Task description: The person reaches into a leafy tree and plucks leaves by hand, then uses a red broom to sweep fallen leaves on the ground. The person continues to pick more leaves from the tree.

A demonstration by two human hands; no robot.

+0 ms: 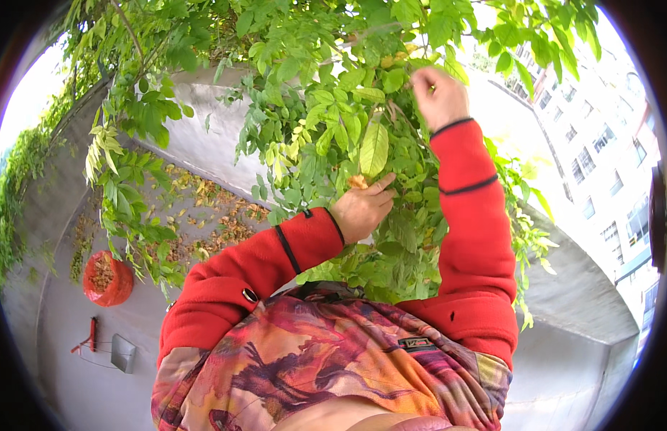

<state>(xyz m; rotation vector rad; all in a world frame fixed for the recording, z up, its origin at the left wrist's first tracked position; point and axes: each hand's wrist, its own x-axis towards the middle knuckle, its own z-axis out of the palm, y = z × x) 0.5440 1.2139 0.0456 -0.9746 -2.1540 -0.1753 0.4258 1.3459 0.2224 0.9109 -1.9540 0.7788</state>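
Leafy green vines hang in front of me, some leaves turning yellow. My left hand is at the middle, palm turned away, with a dry orange-brown leaf held at its thumb side. Just above it hangs a large yellow-green leaf. My right hand is raised higher and to the right among the foliage. Its fingers are curled and slightly blurred, and whether it grips a stem or leaf cannot be made out. Both forearms wear red sleeves with dark bands.
A concrete parapet runs behind the vines. Fallen dry leaves litter the floor at left. A red bag filled with dry leaves stands there, near a metal dustpan and a red-handled tool. Buildings rise beyond at right.
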